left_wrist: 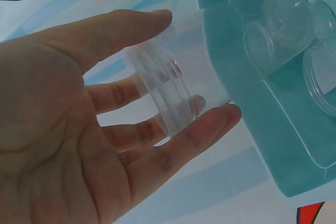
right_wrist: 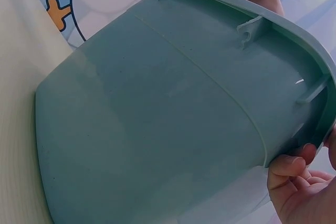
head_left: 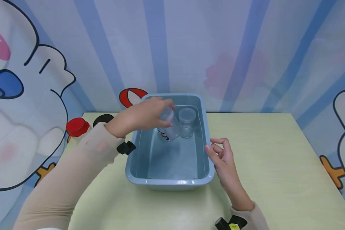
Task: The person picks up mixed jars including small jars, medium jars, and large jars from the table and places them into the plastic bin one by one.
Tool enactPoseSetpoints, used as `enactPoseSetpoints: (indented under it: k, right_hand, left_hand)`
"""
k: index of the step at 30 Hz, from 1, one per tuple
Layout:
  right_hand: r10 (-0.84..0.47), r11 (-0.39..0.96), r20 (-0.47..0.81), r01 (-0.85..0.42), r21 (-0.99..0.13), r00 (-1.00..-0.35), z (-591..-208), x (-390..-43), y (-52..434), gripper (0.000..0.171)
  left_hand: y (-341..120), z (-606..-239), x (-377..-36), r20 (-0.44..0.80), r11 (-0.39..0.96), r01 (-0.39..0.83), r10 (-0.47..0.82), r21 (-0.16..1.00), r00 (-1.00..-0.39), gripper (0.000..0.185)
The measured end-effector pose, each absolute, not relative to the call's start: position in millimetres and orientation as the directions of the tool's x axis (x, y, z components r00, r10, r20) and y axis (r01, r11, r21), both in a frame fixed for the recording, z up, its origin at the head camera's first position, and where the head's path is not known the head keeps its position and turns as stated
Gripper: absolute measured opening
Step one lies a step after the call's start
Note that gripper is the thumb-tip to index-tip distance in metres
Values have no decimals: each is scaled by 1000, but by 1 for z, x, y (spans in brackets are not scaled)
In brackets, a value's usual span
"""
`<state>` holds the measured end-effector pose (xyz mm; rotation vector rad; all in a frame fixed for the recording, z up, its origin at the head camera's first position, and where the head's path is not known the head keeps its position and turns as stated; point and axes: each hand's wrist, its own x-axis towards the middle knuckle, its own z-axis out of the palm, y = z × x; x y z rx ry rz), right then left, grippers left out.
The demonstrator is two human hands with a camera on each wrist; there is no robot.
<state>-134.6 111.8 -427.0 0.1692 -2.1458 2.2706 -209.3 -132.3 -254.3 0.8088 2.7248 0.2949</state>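
A blue-grey plastic basin (head_left: 208,166) stands on a pale yellow table (head_left: 276,166). My left hand (head_left: 145,115) reaches into it from the left and grips a clear plastic jar (head_left: 169,127) by its top end, tilted, with a printed label low on its side. In the left wrist view the fingers (left_wrist: 157,24) and thumb curl round the jar's threaded neck (left_wrist: 168,90). A second clear jar (head_left: 187,126) stands upright just right of it at the basin's back. My right hand (head_left: 219,153) lies outside the right rim, fingers loosely curled, fingertips (right_wrist: 289,167) touching the rim's edge (right_wrist: 320,85).
A red-lidded container (head_left: 77,127) and a black round lid (head_left: 103,119) sit at the table's back left, behind my left arm. A cartoon-printed curtain (head_left: 247,48) closes off the back and sides. Bare tabletop stretches to the right of the basin.
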Motion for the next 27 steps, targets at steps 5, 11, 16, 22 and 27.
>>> enactPoseSetpoints:
  k: [5,11,16,22,27]
  right_hand:
    - [-63,-56,85,-82,-995,-994,-427,-135,112,36]
    - [-64,-52,82,-78,-996,-995,-428,-134,112,36]
    - [-69,-54,83,-79,-995,-994,-429,-134,112,37]
    - [-74,-55,85,-81,-995,-994,-429,-135,113,37]
    - [-68,-56,86,-82,-995,-994,-429,-135,113,37]
  left_hand:
    - [-129,-257,-210,-216,828,490,549,274,-807,50]
    - [-125,-262,-213,-218,820,497,560,282,-799,49]
    - [-120,-266,-214,-223,818,501,564,283,-795,50]
    - [-114,-272,-215,-238,825,497,557,269,-796,50]
    - [-110,-277,-218,-239,822,508,564,257,-791,50]
